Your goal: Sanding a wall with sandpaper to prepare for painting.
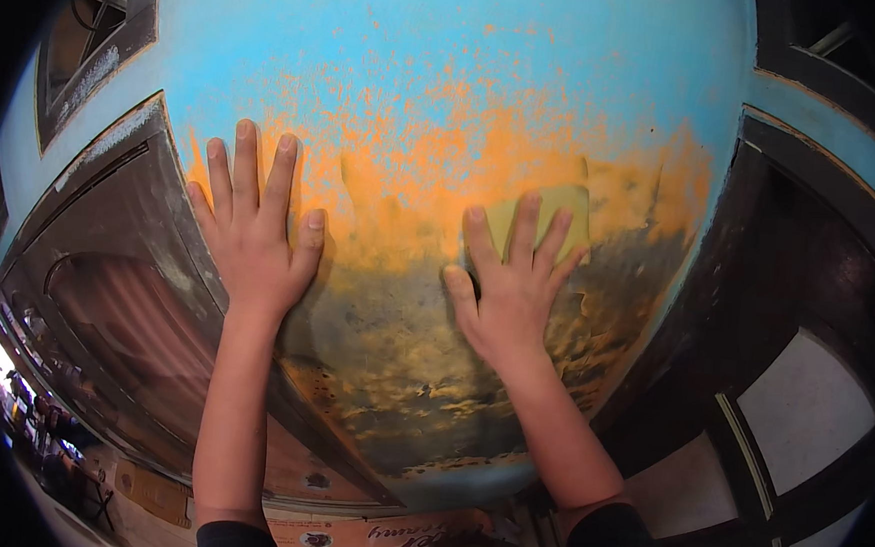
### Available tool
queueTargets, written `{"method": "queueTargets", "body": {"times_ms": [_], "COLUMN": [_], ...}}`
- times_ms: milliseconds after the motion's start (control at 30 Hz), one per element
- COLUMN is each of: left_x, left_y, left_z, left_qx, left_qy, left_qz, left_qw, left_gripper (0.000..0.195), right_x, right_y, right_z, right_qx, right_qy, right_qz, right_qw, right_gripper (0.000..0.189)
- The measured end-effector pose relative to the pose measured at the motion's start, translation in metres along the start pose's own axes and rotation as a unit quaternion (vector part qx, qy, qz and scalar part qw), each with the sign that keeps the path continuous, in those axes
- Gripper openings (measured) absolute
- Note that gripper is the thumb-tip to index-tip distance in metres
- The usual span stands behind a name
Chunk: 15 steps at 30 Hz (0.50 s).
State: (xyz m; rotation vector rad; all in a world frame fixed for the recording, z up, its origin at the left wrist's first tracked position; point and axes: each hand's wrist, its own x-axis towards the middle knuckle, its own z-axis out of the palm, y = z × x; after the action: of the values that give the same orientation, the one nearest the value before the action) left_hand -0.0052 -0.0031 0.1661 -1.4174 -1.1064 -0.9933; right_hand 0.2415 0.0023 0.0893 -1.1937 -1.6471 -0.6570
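Observation:
A wall (450, 64) with worn light-blue paint stands before me, with orange patches and a dark, stained lower part. Flat against its left side lies my left hand (257, 217), fingers spread, holding nothing. To the right, my right hand (516, 278) presses a yellow-green sheet (572, 214), perhaps sandpaper or a cloth, to the wall under its spread fingers. The sheet covers part of the border between the orange and the dark area. Rough, peeling paint shows right of and below that hand.
A dark door with an oval panel (128, 300) is at the left. Dark framing with pale panels (805, 409) stands at the right. Below lies a printed orange banner (346, 542). A brown board (152, 491) and cluttered objects are at lower left.

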Motion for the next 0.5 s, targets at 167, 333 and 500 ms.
{"method": "queueTargets", "body": {"times_ms": [167,333,500], "left_x": [0.000,-0.001,0.000], "left_y": [0.001,0.000,0.000], "left_z": [0.001,0.000,-0.001], "left_qx": [-0.004,0.005,0.008], "left_qy": [0.010,0.002,0.002], "left_qz": [-0.001,-0.001,-0.009], "left_qw": [1.000,1.000,1.000], "left_gripper": [0.059,0.058,0.058], "right_x": [-0.010,-0.002,0.002], "right_y": [-0.002,-0.004,0.000], "right_z": [0.007,-0.001,-0.002], "right_qx": [-0.014,-0.010,-0.023], "right_qy": [0.003,-0.014,-0.002], "right_qz": [-0.007,-0.013,-0.030], "right_qw": [1.000,1.000,0.999], "right_gripper": [0.054,0.054,0.054]}}
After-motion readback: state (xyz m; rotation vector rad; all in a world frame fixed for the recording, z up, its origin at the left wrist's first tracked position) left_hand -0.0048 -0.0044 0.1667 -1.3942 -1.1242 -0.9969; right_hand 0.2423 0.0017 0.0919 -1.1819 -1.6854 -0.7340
